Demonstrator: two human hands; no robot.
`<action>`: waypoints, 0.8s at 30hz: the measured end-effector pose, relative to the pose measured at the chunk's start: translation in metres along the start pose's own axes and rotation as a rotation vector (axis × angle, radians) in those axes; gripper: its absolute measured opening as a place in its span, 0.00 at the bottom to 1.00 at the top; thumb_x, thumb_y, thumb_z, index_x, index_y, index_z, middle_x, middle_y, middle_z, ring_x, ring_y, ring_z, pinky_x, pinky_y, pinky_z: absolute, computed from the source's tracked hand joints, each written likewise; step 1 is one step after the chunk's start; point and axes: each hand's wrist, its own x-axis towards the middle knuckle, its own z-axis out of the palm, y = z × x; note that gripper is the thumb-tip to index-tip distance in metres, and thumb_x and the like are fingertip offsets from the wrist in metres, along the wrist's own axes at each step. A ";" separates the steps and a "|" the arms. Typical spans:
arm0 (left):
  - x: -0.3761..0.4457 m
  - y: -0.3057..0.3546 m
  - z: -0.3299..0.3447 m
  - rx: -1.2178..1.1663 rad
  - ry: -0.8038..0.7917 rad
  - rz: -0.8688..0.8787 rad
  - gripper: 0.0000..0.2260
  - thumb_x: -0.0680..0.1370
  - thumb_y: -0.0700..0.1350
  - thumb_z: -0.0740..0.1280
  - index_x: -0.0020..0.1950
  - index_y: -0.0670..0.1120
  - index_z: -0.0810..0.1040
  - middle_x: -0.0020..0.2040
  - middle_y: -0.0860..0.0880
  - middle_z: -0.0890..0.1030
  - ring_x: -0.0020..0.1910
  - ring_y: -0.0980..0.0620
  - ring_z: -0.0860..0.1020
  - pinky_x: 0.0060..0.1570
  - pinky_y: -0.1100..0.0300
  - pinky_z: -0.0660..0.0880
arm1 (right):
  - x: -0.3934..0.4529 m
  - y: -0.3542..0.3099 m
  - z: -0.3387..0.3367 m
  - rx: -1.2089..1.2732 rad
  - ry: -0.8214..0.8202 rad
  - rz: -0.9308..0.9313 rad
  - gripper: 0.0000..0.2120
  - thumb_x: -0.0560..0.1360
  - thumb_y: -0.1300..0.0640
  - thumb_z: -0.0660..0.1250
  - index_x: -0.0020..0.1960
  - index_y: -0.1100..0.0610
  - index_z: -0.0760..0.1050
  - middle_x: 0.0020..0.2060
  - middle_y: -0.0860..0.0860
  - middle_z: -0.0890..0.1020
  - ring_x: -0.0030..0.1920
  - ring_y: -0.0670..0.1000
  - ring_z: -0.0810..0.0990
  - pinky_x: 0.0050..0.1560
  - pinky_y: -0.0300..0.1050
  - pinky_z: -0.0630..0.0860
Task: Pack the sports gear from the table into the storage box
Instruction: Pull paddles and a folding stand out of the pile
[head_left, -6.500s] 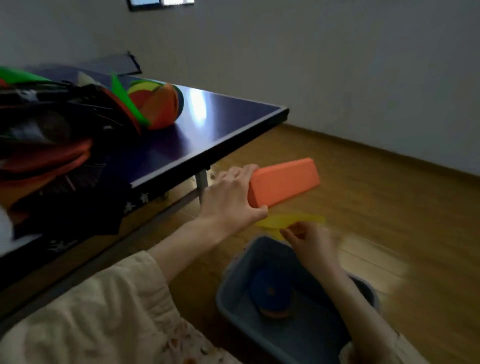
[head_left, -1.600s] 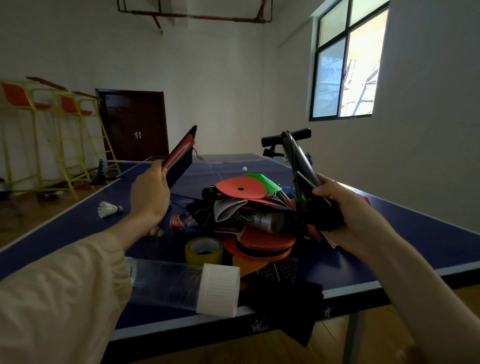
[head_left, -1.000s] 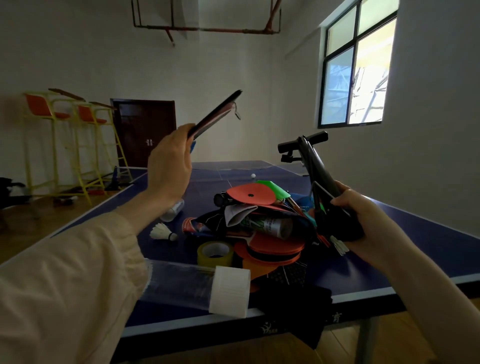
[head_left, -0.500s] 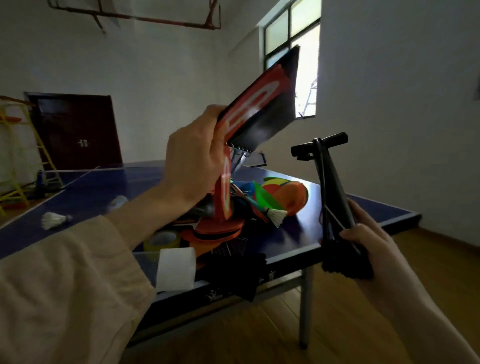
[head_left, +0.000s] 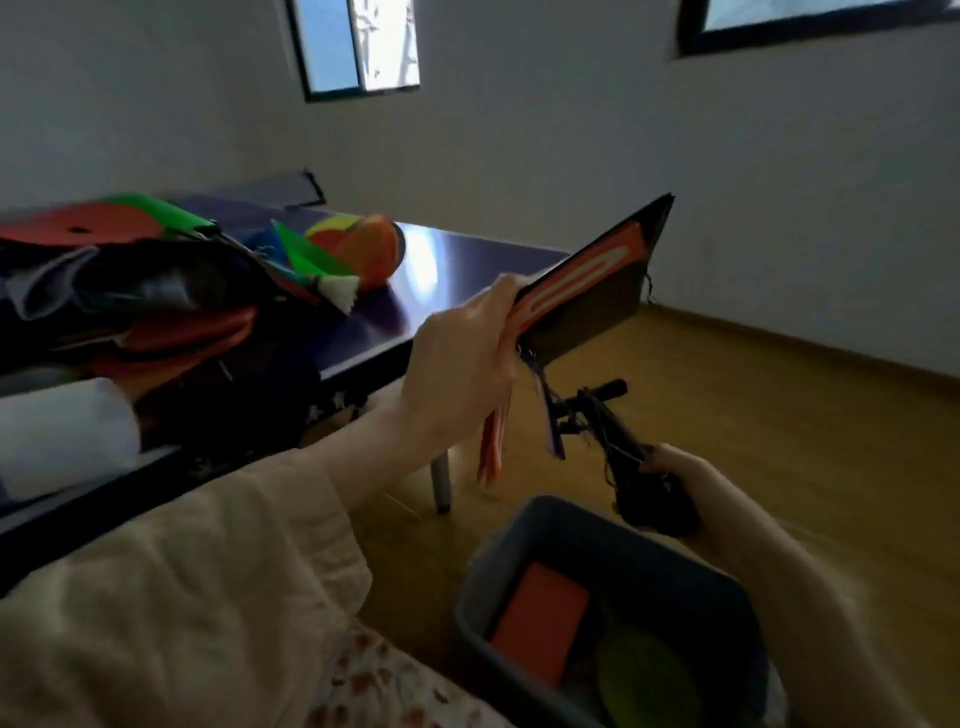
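Now we hold our left hand (head_left: 457, 374) out past the near right corner of the desk (head_left: 467, 270), its fingers curled round the end of a flat black case with an orange loop mark (head_left: 587, 291); the case tilts up and away to the right, and red and blue cords (head_left: 493, 447) dangle from where we grip it. Our right hand (head_left: 675, 483) sits lower and to the right, clamped round the black base of a folded net clamp (head_left: 618, 447), whose arm slants up and left to a short crossbar. Both things hang above the wooden floor (head_left: 779, 441), the clamp just over the far rim of the grey storage box (head_left: 483, 571). Inside the box we see an orange block (head_left: 540, 623) on the left and a green round thing (head_left: 644, 675) to its right. On the desk, to the left, lies a dark heap of gear topped by a red disc (head_left: 78, 228) and a green one (head_left: 156, 208), with a white shuttlecock (head_left: 340, 288) and a many-coloured ball (head_left: 363, 249) beside it. A white cap (head_left: 62, 436) sits at the near edge of the desk. Our cream sleeve (head_left: 182, 597) fills the near left.
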 end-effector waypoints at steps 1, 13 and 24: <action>-0.009 0.003 0.016 -0.025 -0.033 0.006 0.09 0.80 0.42 0.63 0.59 0.43 0.76 0.44 0.49 0.82 0.36 0.53 0.80 0.38 0.67 0.73 | 0.002 0.010 -0.006 -0.020 0.026 0.048 0.13 0.78 0.58 0.60 0.59 0.63 0.72 0.47 0.61 0.75 0.44 0.60 0.76 0.39 0.48 0.72; -0.123 -0.002 0.142 -0.061 -0.425 -0.212 0.08 0.81 0.43 0.62 0.59 0.46 0.74 0.43 0.50 0.82 0.37 0.50 0.82 0.36 0.56 0.81 | 0.039 0.120 -0.062 -0.412 0.139 0.534 0.06 0.77 0.58 0.66 0.42 0.58 0.73 0.40 0.56 0.76 0.40 0.54 0.76 0.51 0.50 0.77; -0.147 -0.014 0.197 -0.059 -0.676 -0.324 0.18 0.81 0.38 0.59 0.71 0.48 0.71 0.64 0.50 0.78 0.62 0.51 0.76 0.58 0.60 0.73 | 0.117 0.143 -0.092 -0.107 0.297 0.414 0.18 0.84 0.52 0.54 0.66 0.63 0.72 0.58 0.59 0.79 0.57 0.58 0.77 0.59 0.55 0.73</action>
